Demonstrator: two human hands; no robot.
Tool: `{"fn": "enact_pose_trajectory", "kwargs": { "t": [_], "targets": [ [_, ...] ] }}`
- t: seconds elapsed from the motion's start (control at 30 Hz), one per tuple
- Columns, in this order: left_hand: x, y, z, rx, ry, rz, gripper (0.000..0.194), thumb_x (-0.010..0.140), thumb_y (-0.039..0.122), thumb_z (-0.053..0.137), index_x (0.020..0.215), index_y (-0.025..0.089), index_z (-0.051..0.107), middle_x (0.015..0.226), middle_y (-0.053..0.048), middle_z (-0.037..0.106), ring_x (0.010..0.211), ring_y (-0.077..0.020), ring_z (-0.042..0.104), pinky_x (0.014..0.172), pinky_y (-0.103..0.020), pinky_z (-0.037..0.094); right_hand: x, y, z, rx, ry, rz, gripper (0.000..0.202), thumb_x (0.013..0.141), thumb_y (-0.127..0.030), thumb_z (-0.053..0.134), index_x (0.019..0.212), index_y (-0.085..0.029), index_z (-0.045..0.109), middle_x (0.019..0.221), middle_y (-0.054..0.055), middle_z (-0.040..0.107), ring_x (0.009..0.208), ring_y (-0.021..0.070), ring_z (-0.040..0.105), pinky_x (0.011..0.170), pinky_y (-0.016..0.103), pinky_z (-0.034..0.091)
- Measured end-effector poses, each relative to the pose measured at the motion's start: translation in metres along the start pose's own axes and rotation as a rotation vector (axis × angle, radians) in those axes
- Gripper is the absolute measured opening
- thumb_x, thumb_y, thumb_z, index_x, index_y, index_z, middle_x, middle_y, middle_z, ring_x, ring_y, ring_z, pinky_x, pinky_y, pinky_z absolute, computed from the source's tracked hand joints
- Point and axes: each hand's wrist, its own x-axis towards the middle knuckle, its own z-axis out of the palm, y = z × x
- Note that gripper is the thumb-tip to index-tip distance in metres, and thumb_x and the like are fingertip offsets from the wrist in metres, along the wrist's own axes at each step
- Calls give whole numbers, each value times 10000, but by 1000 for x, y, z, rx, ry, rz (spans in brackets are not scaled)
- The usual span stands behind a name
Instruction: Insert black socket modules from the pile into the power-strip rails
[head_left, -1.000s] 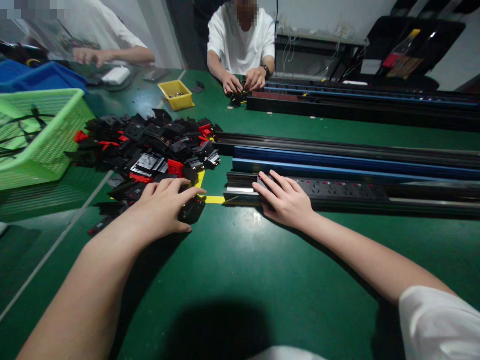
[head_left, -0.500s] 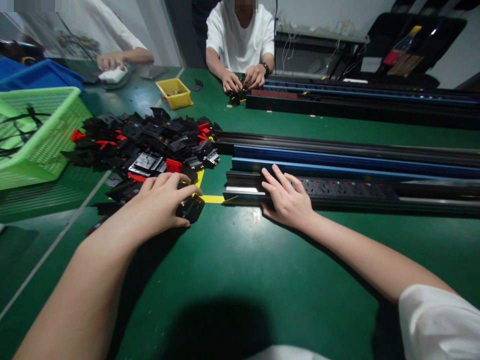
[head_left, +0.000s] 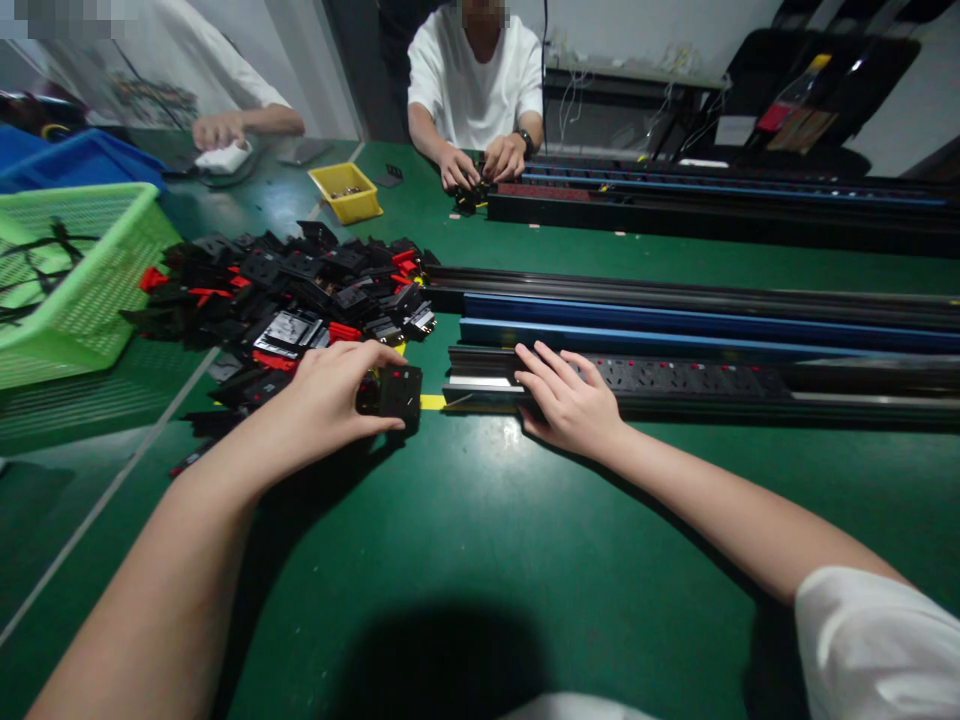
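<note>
Between the thumb and fingers of my left hand (head_left: 341,395) is a black socket module (head_left: 400,392), its slotted face turned up. It is just short of the open left end of a black rail (head_left: 487,392). My right hand (head_left: 574,400) lies across that rail, fingers over the top and thumb at the near wall, gripping it. To the right of this hand, a row of black socket modules (head_left: 675,377) with small red parts sits inside the rail. Beside my left hand spreads a heap of black and red socket modules (head_left: 300,275).
Blue rails (head_left: 540,330) and more black rails lie behind mine. A green basket (head_left: 112,310) with cables stands at the left, a yellow tray (head_left: 349,207) beyond the heap. Across the green table (head_left: 480,540), a co-worker (head_left: 476,90) handles small black parts; another person sits at far left.
My left hand has drawn the socket module out from the heap's edge, rightward toward the rail's end, and turned its slotted face up. My right hand has stayed on the rail.
</note>
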Motion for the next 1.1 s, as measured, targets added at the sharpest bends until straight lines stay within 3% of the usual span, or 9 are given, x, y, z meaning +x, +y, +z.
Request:
{"fn": "enact_pose_trajectory", "kwargs": {
  "t": [0.1, 0.23, 0.3, 0.4, 0.6, 0.77, 1.1],
  "targets": [
    [1, 17, 9, -382, 72, -49, 689, 664, 483, 845, 1255, 252, 574, 1205, -87, 662, 1068, -301, 647, 954, -471, 513, 0, 0, 0, 1, -1, -6, 374, 927, -333, 569, 1252, -157, 624, 1541, 95, 461, 1395, 281, 495, 1109, 420, 340],
    [7, 42, 46, -960, 235, -144, 777, 664, 389, 871, 1345, 232, 530, 1261, -90, 653, 1138, -254, 639, 975, -375, 515, 1, 0, -2, -1, -4, -4, 369, 928, -330, 570, 1247, -156, 628, 1539, 93, 465, 1390, 279, 500, 1099, 415, 351],
    [11, 50, 68, -1171, 319, -177, 711, 749, 421, 805, 1375, 228, 530, 1319, -99, 625, 1123, -222, 635, 940, -327, 516, 1, 0, -2, -3, -4, -3, 364, 932, -331, 563, 1245, -158, 629, 1542, 91, 462, 1390, 276, 500, 1096, 410, 354],
    [15, 54, 92, -1399, 420, -262, 564, 854, 510, 674, 1330, 218, 596, 1276, -102, 642, 911, -162, 643, 731, -265, 511, 1, 0, -1, -11, -10, -4, 356, 941, -333, 545, 1241, -162, 631, 1546, 89, 458, 1394, 276, 494, 1096, 405, 356],
    [16, 44, 99, -1454, 609, -318, 404, 895, 378, 642, 1279, 249, 653, 1200, -58, 653, 893, -146, 583, 674, -239, 455, -1, 1, 0, -4, -31, 2, 343, 941, -325, 531, 1237, -185, 634, 1564, 78, 436, 1421, 272, 461, 1106, 404, 354],
    [19, 39, 104, -1582, 561, -411, 333, 843, 335, 648, 1130, 177, 712, 1035, -73, 640, 701, -111, 468, 555, -240, 373, -1, 1, 0, 22, -57, 13, 375, 930, -326, 554, 1274, -193, 623, 1574, 73, 420, 1440, 273, 433, 1051, 400, 397],
    [18, 43, 107, -1335, 513, -443, 520, 805, 326, 692, 1321, 291, 639, 964, -8, 630, 719, -119, 475, 599, -256, 385, -1, 2, 0, 10, -62, 1, 359, 950, -332, 530, 1266, -190, 625, 1577, 73, 416, 1434, 272, 441, 1034, 396, 401]
  ]
}}
